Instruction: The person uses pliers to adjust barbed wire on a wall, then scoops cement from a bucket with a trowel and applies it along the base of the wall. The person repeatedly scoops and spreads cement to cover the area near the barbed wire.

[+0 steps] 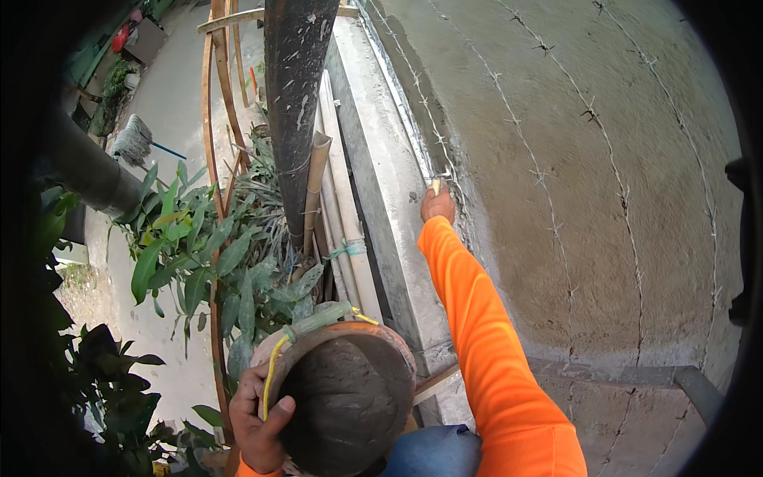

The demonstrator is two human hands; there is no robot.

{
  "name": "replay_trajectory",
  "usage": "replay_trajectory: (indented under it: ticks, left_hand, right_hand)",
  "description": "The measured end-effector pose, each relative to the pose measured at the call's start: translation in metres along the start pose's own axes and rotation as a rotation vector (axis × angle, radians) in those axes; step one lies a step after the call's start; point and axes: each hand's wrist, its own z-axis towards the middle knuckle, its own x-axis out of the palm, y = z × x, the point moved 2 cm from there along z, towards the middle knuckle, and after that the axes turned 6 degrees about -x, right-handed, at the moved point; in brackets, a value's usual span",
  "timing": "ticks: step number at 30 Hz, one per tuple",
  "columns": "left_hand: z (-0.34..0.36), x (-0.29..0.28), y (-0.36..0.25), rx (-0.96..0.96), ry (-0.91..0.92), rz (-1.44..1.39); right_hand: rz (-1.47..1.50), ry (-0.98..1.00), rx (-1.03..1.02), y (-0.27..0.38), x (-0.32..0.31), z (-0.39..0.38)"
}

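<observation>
Round, rigid-looking bucket with a worn orange-brown rim point(404, 358), lower centre of the frame, is probably heavy with wet grey mortar point(346, 397); the left hand point(261, 425) clasps its rim, a sound hold. Upper centre, the right hand point(438, 206) grasps a light-looking, pale-handled tool point(435, 185).

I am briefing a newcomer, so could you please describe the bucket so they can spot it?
Find the long grey ledge beside the brown wall and follow it down the picture. Left of its near end, the left hand grips the bucket by its rim. Unlike the leaves and poles, it is round and wide-mouthed, with grey paste inside and yellow cord at its rim.
</observation>
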Motion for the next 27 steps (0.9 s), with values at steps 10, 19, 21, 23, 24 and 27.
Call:
replay_trajectory:
  ticks: [10,19,21,23,24,27]
  left_hand:
    - [-0.001,0.004,-0.005,-0.018,0.008,-0.012]
    - [-0.003,0.002,-0.005,-0.010,0.024,0.000]
    - [-0.003,0.003,-0.004,-0.012,0.036,-0.014]
    - [-0.003,0.002,-0.002,-0.021,0.038,-0.002]
    - [-0.003,0.000,0.000,-0.012,0.043,-0.005]
    - [-0.001,-0.002,0.005,-0.001,0.057,-0.020]
  right_hand:
    - [0.108,-0.141,-0.075,-0.016,-0.004,-0.013]
    - [0.194,-0.255,-0.159,-0.034,-0.005,-0.029]
    - [0.127,-0.220,-0.054,-0.032,0.001,-0.039]
    - [-0.014,-0.244,-0.031,-0.026,0.007,-0.053]
    - [-0.050,-0.235,-0.004,-0.026,0.010,-0.060]
    - [-0.068,-0.238,-0.026,-0.024,0.010,-0.070]
